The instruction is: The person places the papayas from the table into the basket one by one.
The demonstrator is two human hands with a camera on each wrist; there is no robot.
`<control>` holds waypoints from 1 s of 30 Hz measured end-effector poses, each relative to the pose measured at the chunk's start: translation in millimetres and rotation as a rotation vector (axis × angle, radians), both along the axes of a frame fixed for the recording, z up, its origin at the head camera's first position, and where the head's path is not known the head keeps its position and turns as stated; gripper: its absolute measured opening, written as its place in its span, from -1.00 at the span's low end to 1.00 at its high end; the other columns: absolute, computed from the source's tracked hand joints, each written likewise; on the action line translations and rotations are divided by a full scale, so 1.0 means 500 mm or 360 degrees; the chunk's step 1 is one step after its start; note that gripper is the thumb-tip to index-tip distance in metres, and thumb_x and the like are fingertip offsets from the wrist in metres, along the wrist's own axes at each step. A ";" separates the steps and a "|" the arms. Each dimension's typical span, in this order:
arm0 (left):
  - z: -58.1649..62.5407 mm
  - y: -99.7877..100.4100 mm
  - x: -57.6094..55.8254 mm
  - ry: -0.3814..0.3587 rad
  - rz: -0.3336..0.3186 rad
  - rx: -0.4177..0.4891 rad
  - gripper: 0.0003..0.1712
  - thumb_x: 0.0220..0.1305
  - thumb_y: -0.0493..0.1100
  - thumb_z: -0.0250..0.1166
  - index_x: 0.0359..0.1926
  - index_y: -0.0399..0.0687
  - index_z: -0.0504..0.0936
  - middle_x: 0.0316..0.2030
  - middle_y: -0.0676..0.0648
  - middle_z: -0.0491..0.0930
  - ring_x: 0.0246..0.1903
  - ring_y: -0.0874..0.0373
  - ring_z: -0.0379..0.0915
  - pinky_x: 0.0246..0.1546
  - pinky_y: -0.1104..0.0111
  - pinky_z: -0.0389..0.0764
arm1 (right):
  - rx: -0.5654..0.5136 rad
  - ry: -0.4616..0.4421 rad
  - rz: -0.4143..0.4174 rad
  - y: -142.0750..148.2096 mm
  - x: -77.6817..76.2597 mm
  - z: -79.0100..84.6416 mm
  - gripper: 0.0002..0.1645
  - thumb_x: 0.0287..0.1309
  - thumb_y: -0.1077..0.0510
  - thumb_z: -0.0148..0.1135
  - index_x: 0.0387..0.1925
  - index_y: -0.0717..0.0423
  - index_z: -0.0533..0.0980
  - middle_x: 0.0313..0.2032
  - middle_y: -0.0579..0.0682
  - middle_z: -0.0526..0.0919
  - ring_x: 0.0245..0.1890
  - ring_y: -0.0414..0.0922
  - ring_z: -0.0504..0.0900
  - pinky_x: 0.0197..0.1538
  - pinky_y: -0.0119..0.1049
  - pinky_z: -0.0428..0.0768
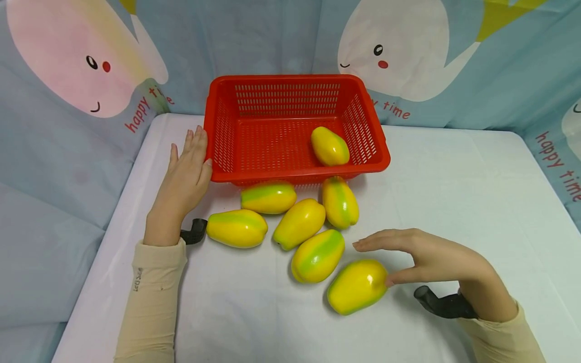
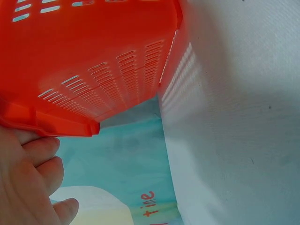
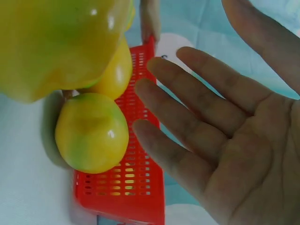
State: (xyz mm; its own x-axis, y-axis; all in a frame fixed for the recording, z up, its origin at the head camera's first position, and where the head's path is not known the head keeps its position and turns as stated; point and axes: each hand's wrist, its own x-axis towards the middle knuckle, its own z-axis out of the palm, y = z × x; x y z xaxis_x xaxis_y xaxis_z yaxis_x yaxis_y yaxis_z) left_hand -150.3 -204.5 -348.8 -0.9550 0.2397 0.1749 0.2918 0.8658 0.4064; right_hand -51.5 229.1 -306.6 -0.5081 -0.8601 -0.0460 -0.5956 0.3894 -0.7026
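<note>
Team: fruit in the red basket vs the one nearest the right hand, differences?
Place: the basket fruit lies inside the red basket; the near fruit lies on the white table.
Tilt, head view: the basket fruit slants from upper left to lower right, the near fruit from lower left to upper right.
Hand: the near fruit is by the right hand's thumb; the basket fruit is farther off.
Shared: both yellow with some green.

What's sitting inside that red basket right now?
One yellow-green fruit lies inside the red basket, toward its right end by the near wall. The fruit covers whatever is beneath it; the near wall's inner face is hidden.
</note>
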 end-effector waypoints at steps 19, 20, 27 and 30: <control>0.001 0.000 0.001 -0.0009 0.0012 0.0000 -0.31 0.44 -0.07 -0.23 0.47 -0.19 -0.19 0.47 -0.11 -0.24 0.44 0.05 -0.44 0.36 0.04 -0.45 | 0.0207 -0.0198 0.0072 -0.014 0.004 -0.047 -0.22 -0.01 0.09 0.41 0.28 -0.02 0.36 0.22 -0.15 0.43 0.22 -0.14 0.37 0.22 -0.24 0.37; 0.001 0.000 0.000 -0.0009 0.0011 0.0000 -0.31 0.44 -0.07 -0.23 0.47 -0.19 -0.20 0.47 -0.10 -0.24 0.44 0.05 -0.44 0.36 0.04 -0.46 | 0.0220 -0.0202 0.0072 -0.015 0.004 -0.047 -0.21 -0.03 0.11 0.42 0.28 -0.03 0.36 0.22 -0.17 0.43 0.22 -0.14 0.37 0.22 -0.23 0.37; -0.001 -0.001 -0.001 0.0000 -0.0002 0.0008 -0.32 0.44 -0.07 -0.26 0.47 -0.19 -0.20 0.47 -0.10 -0.23 0.44 0.05 -0.44 0.35 0.03 -0.45 | 0.0259 -0.0205 0.0082 -0.019 0.003 -0.049 -0.17 -0.11 0.26 0.43 0.27 -0.06 0.36 0.21 -0.21 0.43 0.23 -0.11 0.36 0.22 -0.18 0.37; -0.002 -0.001 -0.001 -0.0002 0.0001 0.0005 -0.31 0.44 -0.07 -0.26 0.47 -0.19 -0.21 0.47 -0.10 -0.24 0.44 0.05 -0.44 0.36 0.04 -0.46 | 0.0252 -0.0214 0.0098 -0.020 0.001 -0.052 -0.17 -0.10 0.30 0.40 0.28 -0.06 0.36 0.21 -0.21 0.43 0.23 -0.10 0.36 0.23 -0.17 0.37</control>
State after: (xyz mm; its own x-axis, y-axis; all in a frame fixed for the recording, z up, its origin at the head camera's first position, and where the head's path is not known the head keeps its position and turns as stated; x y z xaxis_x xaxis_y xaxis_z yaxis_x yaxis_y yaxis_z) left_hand -150.9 -205.1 -349.6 -0.9554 0.2385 0.1744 0.2906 0.8646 0.4098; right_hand -51.0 218.9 -332.8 -0.4351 -0.8659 -0.2469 -0.5268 0.4672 -0.7101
